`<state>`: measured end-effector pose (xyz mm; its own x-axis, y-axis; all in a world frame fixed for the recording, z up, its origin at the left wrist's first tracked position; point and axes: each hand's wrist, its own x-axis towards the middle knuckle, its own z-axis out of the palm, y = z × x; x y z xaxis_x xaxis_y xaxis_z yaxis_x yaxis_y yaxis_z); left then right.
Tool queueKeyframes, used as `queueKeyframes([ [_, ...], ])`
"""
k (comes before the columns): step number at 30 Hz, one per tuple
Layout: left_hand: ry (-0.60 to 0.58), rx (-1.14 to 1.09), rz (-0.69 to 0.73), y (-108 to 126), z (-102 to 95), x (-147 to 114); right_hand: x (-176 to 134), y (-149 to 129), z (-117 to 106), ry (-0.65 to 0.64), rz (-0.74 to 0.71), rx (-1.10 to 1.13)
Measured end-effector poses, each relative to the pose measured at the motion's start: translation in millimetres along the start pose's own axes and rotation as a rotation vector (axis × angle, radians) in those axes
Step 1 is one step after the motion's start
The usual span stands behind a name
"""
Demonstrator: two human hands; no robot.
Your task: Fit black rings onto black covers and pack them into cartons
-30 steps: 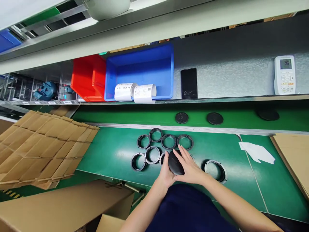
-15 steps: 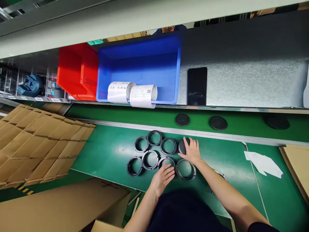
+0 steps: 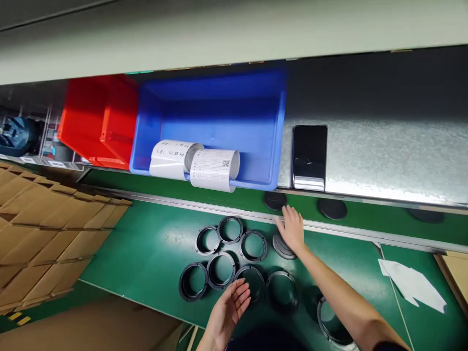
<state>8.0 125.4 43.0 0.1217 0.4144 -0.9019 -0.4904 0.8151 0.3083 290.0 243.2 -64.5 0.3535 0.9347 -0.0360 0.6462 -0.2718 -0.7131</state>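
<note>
My right hand [image 3: 291, 229] reaches over the metal rail with its fingers stretched out, holding nothing. Its fingertips are near a round black disc [image 3: 274, 200] on the green strip behind the rail; whether they touch it I cannot tell. Partly under that hand, another black disc [image 3: 282, 247] lies on the green table. My left hand [image 3: 231, 308] is open, palm turned inward and fingers slightly bent, in front of a black ring [image 3: 260, 282] that it partly covers. Several similar rings, such as one black ring [image 3: 253, 245], lie grouped on the table. My right forearm overlaps a separate ring [image 3: 323, 321].
More black discs, including one disc [image 3: 332, 209], lie along the strip. Above stand a blue bin [image 3: 219, 117] with paper labels, a red bin [image 3: 87, 117] and a phone [image 3: 309, 156] on the shelf. Cardboard dividers [image 3: 47, 234] are at left, white paper [image 3: 413, 282] at right.
My right hand has moved off the disc on the table and forward over the rail. My left hand stays open by the rings. The whole view has shifted, so things appear lower.
</note>
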Motion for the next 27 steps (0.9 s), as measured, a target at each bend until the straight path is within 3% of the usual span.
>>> queueKeyframes([
  [3, 0.017, -0.005, -0.002, 4.6, -0.4, 0.9, 73.3, -13.2, -9.8, 0.079, 0.361, 0.229],
  [5, 0.013, -0.013, 0.017, 6.8, -0.2, 2.9, 103.1, -24.0, -11.8, 0.044, 0.388, 0.316],
  [7, -0.007, -0.014, 0.052, 8.7, 1.8, 5.5, 107.5, -35.1, -11.1, -0.018, 0.373, 0.444],
  [9, -0.041, 0.005, 0.093, 10.9, 7.8, 7.3, 85.7, -45.7, -12.6, -0.079, 0.347, 0.577],
  [11, -0.116, -0.001, 0.127, 13.6, 20.0, 7.3, 42.5, -55.5, -20.8, -0.134, 0.322, 0.684],
  [16, -0.496, -0.199, 0.159, 13.0, 72.4, 0.0, -97.1, -75.4, -61.8, -0.392, 0.262, 1.042],
  [18, -0.601, -0.203, 0.159, 5.8, 91.1, -6.7, -140.5, -79.1, -76.2, -0.463, 0.245, 1.078],
  [19, -0.629, -0.192, 0.162, 0.8, 97.8, -11.4, -156.4, -79.3, -82.6, -0.425, 0.221, 1.007],
  [21, -0.652, -0.163, 0.162, -10.6, 104.7, -23.0, -176.9, -76.8, -95.7, -0.202, 0.105, 0.773],
  [24, -0.643, -0.119, 0.138, -29.4, 103.4, -42.0, -188.2, -70.7, -119.4, 0.110, -0.176, 0.431],
  [27, -0.644, -0.102, 0.118, -49.1, 98.5, -57.8, -193.9, -66.8, -140.4, 0.079, -0.398, 0.259],
])
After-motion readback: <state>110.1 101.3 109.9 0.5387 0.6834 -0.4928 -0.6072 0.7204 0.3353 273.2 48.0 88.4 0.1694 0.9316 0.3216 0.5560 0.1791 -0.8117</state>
